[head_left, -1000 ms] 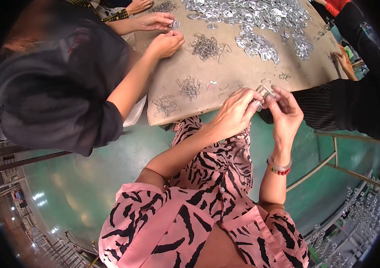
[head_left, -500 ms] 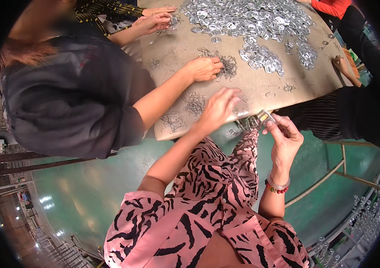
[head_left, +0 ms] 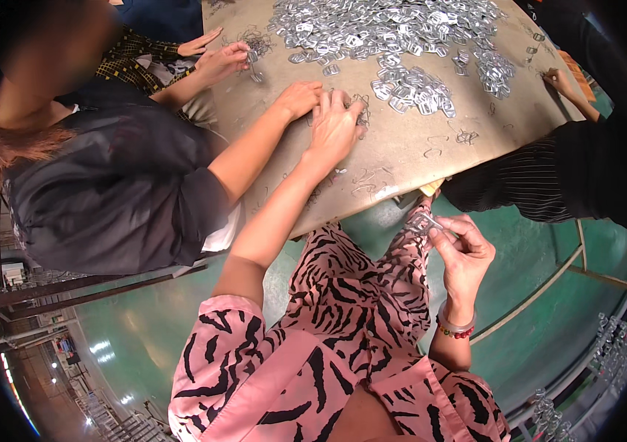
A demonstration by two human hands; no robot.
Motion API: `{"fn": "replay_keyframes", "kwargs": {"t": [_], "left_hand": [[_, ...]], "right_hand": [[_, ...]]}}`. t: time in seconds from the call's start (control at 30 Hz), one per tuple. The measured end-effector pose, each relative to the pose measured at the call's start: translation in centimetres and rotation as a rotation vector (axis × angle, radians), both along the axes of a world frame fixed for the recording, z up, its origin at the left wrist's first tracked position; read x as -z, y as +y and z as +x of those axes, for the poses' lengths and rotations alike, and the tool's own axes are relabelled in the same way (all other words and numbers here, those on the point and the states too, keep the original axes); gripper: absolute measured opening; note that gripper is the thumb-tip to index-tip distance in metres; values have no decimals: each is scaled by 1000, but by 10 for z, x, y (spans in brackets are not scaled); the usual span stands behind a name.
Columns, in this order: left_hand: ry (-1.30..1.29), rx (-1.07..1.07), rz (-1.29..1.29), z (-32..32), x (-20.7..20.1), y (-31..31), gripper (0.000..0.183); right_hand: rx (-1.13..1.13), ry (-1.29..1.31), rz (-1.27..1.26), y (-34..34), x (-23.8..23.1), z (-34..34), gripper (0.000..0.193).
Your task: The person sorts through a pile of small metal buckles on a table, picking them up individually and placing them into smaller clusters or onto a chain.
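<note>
My left hand (head_left: 334,131) reaches over the table with curled fingers on a pile of thin bent wire hooks (head_left: 361,110). Its fingertips press among the wires, and how many it grips is hidden. Close beside it, a co-worker's hand (head_left: 300,99) is at the same pile. In front of the table edge, above my lap, my right hand (head_left: 466,247) pinches silvery metal buckles (head_left: 422,222) between thumb and fingers. They hang together in a small cluster, and their number cannot be made out.
A large heap of flat metal buckles (head_left: 387,26) covers the table's far part, with a smaller heap (head_left: 413,92) nearer. Loose wire hooks (head_left: 372,179) lie near the edge. Another hand (head_left: 225,60) works at the far left. A person in striped dark trousers (head_left: 512,180) sits at the right.
My left hand has moved forward and left from the table edge onto the wire pile. My right hand has lowered slightly with the buckles. The view has shifted a little.
</note>
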State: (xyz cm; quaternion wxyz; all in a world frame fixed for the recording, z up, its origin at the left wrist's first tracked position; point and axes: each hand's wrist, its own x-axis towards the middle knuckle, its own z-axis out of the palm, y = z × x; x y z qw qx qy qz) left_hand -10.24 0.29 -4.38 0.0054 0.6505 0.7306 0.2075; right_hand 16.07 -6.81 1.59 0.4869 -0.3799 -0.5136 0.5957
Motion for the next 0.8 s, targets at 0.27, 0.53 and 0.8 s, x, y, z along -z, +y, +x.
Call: {"fn": "replay_keyframes", "kwargs": {"t": [0.27, 0.53, 0.8], "left_hand": [[-51, 6, -402, -19, 12, 47, 38], [-225, -2, -193, -31, -17, 41, 37], [-374, -69, -164, -47, -10, 31, 40]], "right_hand": [[6, 0, -14, -8, -14, 2, 15], [14, 27, 39, -20, -10, 8, 17], [-45, 41, 4, -22, -10, 6, 18]]}}
